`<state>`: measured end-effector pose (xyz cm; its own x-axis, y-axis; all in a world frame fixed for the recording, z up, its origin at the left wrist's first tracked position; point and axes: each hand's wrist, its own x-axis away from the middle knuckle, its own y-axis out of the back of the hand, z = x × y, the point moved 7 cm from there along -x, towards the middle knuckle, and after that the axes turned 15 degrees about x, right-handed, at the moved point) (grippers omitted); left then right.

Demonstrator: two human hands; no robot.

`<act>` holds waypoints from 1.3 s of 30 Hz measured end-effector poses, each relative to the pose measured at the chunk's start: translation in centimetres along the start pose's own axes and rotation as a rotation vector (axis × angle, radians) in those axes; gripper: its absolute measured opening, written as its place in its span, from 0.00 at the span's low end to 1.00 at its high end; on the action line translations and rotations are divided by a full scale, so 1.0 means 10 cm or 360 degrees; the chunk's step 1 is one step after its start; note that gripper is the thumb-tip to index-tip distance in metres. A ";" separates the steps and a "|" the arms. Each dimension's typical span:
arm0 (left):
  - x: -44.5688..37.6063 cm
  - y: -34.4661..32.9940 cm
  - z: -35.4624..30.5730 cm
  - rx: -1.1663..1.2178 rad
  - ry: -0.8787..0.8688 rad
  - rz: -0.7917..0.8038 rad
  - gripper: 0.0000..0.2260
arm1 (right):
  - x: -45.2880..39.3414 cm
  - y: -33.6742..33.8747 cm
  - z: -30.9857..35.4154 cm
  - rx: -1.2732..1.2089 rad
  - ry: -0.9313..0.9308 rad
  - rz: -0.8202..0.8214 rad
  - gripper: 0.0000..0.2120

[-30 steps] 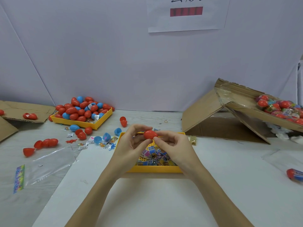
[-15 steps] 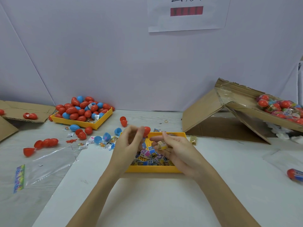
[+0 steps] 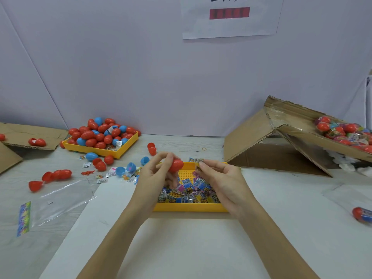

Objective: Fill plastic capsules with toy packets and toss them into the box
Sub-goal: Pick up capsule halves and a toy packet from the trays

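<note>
Holding the red capsule in my left hand above the yellow tray, I pinch a light, crinkly toy packet by its edge with my right hand, judging the shell smooth and slippery.

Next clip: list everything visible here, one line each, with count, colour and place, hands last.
Near tray: one, yellow, centre, holding many toy packets.
Far tray: one, yellow, back left, heaped with red and blue capsules.
Loose capsules: several, red and blue, left of the near tray.
Box: one, brown cardboard, right, filled capsules inside.
Plastic bag: one, clear, front left.
Paper sign: one, white, on the wall.
Left hand: holds a red capsule.
Right hand: pinches a packet.
</note>
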<state>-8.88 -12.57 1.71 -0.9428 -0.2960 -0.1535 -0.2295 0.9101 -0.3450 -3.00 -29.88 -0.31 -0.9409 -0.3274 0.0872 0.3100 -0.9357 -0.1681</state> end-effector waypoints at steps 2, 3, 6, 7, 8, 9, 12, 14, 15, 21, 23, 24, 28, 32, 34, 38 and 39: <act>-0.01 0.00 0.02 -0.0029 0.0032 -0.0015 0.16 | 0.01 -0.01 0.02 0.0052 0.0030 0.0011 0.16; -0.02 -0.01 0.03 -0.0041 0.0057 0.0002 0.16 | 0.01 -0.01 0.02 0.0094 0.0042 -0.0001 0.16; -0.02 -0.09 0.07 0.0085 0.0154 0.0223 0.14 | 0.02 0.01 0.03 0.0190 0.0094 -0.0071 0.11; -0.02 -0.11 0.09 0.0091 0.0175 0.0297 0.14 | 0.03 0.01 0.05 0.0229 0.0120 -0.0096 0.10; -0.01 -0.11 0.11 0.0030 0.0178 0.0342 0.14 | 0.04 0.02 0.06 0.0278 0.0147 -0.0115 0.09; -0.01 -0.11 0.12 -0.0065 0.0160 0.0362 0.13 | 0.05 0.02 0.07 0.0331 0.0175 -0.0128 0.08; 0.01 -0.12 0.14 -0.0269 0.0082 0.0334 0.11 | 0.06 0.01 0.10 0.0464 0.0229 -0.0144 0.04; 0.01 -0.12 0.13 -0.0300 0.0065 0.0293 0.12 | 0.06 0.00 0.09 0.0476 0.0220 -0.0130 0.05; 0.00 -0.12 0.13 -0.0291 0.0069 0.0273 0.13 | 0.06 0.00 0.09 0.0472 0.0213 -0.0121 0.05; -0.02 -0.09 0.13 -0.0285 0.0084 0.0215 0.16 | 0.06 -0.02 0.08 0.0476 0.0200 -0.0093 0.08; -0.01 -0.10 0.14 -0.0305 0.0079 0.0229 0.16 | 0.06 -0.03 0.08 0.0486 0.0200 -0.0100 0.09; -0.01 -0.10 0.14 -0.0316 0.0077 0.0229 0.17 | 0.06 -0.03 0.08 0.0488 0.0203 -0.0103 0.09; -0.02 -0.08 0.15 -0.0341 0.0076 0.0219 0.18 | 0.08 -0.04 0.09 0.0471 0.0230 -0.0115 0.07; -0.01 -0.08 0.16 -0.0397 0.0060 0.0197 0.17 | 0.09 -0.06 0.13 0.0591 0.0351 -0.0132 0.06; -0.02 -0.06 0.16 -0.0392 0.0057 0.0159 0.17 | 0.10 -0.06 0.15 0.0628 0.0389 -0.0173 0.05; -0.04 -0.04 0.13 -0.0386 0.0050 0.0087 0.17 | 0.08 0.00 0.15 0.0605 0.0357 -0.0269 0.06; -0.03 -0.05 0.13 -0.0379 0.0056 0.0094 0.17 | 0.07 0.01 0.14 0.0587 0.0326 -0.0270 0.06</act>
<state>-8.13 -13.28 0.70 -0.9631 -0.2338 -0.1332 -0.2203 0.9694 -0.1079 -3.45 -30.40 1.08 -0.9787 -0.1672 -0.1192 0.1419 -0.9703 0.1961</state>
